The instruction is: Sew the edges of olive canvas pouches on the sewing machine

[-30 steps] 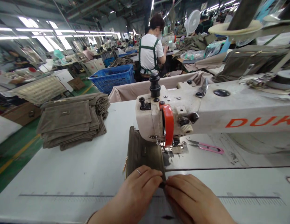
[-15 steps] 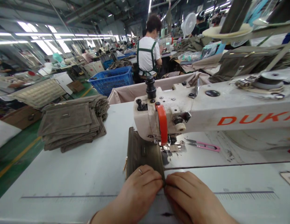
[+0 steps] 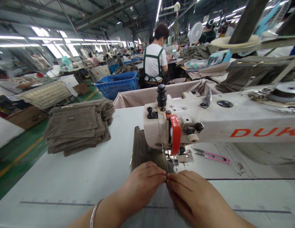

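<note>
Head view, looking forward and down over a white surface (image 3: 66, 180). An olive canvas pouch (image 3: 144, 152) lies flat on it, its far portion running beneath the presser foot (image 3: 173, 155) of a cream sewing machine (image 3: 233, 123), whose arm carries orange lettering. The left hand (image 3: 144, 183) and right hand (image 3: 192, 196) rest at the pouch's near end in a narrow hold, fingers closed and fingertips almost meeting on the fabric. Pink-handled thread snips (image 3: 210, 156) lie right of the presser foot, well clear of the right hand. A folded stack of olive panels (image 3: 76, 126) sits at the left of the surface. Beyond the machine, a co-worker (image 3: 153, 60) in a white shirt and green apron straps sits near a blue plastic crate (image 3: 116, 85).
</note>
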`<act>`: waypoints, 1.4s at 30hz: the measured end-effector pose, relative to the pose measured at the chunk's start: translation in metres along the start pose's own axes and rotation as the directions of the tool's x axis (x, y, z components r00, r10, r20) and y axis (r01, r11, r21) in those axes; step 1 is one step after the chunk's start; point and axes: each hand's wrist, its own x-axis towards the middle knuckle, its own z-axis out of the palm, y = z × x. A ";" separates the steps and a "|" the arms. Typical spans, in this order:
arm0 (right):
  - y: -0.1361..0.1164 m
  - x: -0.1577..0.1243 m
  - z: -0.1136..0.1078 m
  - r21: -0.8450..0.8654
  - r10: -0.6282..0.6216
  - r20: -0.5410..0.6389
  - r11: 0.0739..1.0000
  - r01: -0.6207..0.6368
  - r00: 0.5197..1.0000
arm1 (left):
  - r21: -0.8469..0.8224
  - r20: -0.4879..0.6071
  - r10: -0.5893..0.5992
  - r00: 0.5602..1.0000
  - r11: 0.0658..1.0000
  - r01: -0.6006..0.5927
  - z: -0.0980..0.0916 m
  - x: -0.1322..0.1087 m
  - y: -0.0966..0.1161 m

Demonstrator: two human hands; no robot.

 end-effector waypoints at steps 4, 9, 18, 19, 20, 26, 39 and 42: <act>0.008 0.010 -0.004 -0.028 0.018 0.049 0.999 -0.017 0.999 | 0.067 -0.006 -0.019 1.000 0.998 0.019 0.002 0.005 -0.013; 0.022 0.020 -0.004 -0.086 0.008 0.079 0.996 -0.001 0.997 | 0.099 -0.002 0.003 1.000 0.995 -0.003 0.000 0.013 -0.029; 0.032 0.022 0.003 -0.139 0.012 -0.009 0.990 -0.013 1.000 | 0.210 -0.012 -0.088 0.996 0.974 0.089 -0.001 0.029 -0.050; 0.032 0.022 0.003 -0.135 0.004 -0.011 0.991 -0.005 1.000 | 0.220 -0.020 -0.103 0.994 0.970 0.105 0.000 0.029 -0.052; 0.032 0.022 0.003 -0.132 0.000 -0.013 0.991 -0.002 1.000 | 0.225 -0.029 -0.114 0.993 0.967 0.117 0.001 0.029 -0.054; 0.033 0.025 0.004 -0.114 0.024 -0.017 0.993 -0.025 1.000 | 0.240 -0.052 -0.159 0.986 0.956 0.167 0.006 0.026 -0.060; 0.032 0.026 0.003 -0.100 0.041 -0.002 0.994 -0.041 0.999 | 0.272 -0.033 -0.286 0.958 0.919 0.284 0.004 0.030 -0.043; 0.031 0.026 0.002 -0.077 0.025 -0.012 0.997 -0.026 1.000 | 0.279 -0.027 -0.323 0.946 0.906 0.317 0.002 0.034 -0.039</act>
